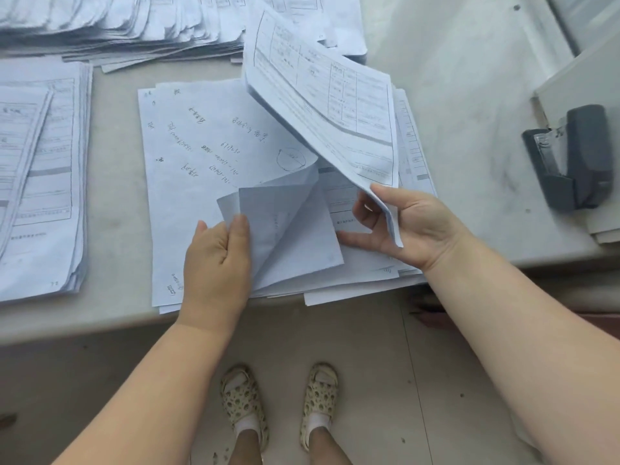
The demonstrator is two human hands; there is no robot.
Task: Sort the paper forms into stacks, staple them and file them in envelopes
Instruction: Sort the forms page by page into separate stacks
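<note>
A loose pile of white forms (pixel 372 266) lies at the table's front edge. My right hand (pixel 406 226) grips the near corner of a thin bundle of printed forms (pixel 322 95), lifted and tilted above that pile. My left hand (pixel 218 260) pinches the curled corner of a folded-over sheet (pixel 285 223). Under it lies a sheet with handwriting (pixel 201 146), face up. A dark grey stapler (pixel 570 156) stands on the table to the right, apart from both hands.
A thick stack of forms (pixel 40 176) sits at the left. Several fanned stacks (pixel 117 25) line the back of the table (pixel 463 95). Grey boards (pixel 577 78) lie at the right edge. My sandalled feet (pixel 278 404) stand on the floor below.
</note>
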